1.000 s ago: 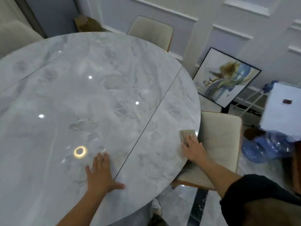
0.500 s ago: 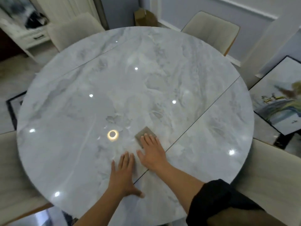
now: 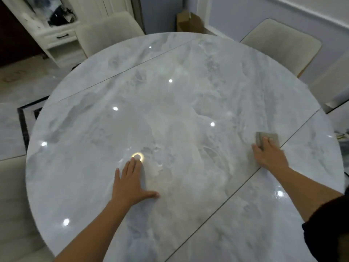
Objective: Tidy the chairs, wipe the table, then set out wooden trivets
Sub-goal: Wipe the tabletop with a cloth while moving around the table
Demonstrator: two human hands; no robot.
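A round grey marble table [image 3: 170,103] fills the view, crossed by two thin seams. My right hand [image 3: 269,155] presses flat on a small grey-tan cloth [image 3: 269,136] near the right seam, fingers straight over its near half. My left hand [image 3: 132,183] lies flat on the tabletop at lower centre, fingers together and thumb spread, fingertips beside a ring-shaped light reflection. Cream chairs stand at the far left [image 3: 107,29], the far right [image 3: 283,44] and the near left [image 3: 11,205]. No trivets are in view.
A white cabinet [image 3: 56,36] with a drawer stands behind the far-left chair. A cardboard box [image 3: 188,22] sits on the floor by the back wall. A framed picture's corner [image 3: 338,106] shows at the right edge.
My right hand slid the cloth from the table's right edge to the middle beside my left hand, then back out to the right seam. My left hand stayed flat. The view swung left.
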